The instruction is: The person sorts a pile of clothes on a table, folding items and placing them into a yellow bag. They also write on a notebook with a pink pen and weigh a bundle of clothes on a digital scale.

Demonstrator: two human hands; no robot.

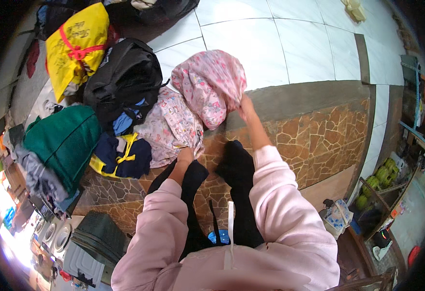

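Two full, pink patterned cloth bundles lie side by side before me. The right bundle [212, 85] rests partly on white floor tiles, and my right hand [245, 108] is closed on its gathered edge. My left hand [186, 156] grips the gathered cloth of the paler bundle [170, 127], low near my knee. Folds of cloth hide some of my fingertips on both sides. Left of the bundles stand a black bag [125, 80] with blue cloth showing and a navy and yellow bundle [125, 156] tied with a yellow strip.
Further left are a green cloth bag [65, 145], grey clothing [40, 174] and a yellow bag [78, 51] with a red tie. A stone-patterned tiled step [318, 142] drops below the white floor. A dark lidded bin [98, 236] stands lower left; green fruits [376, 182] lie at right.
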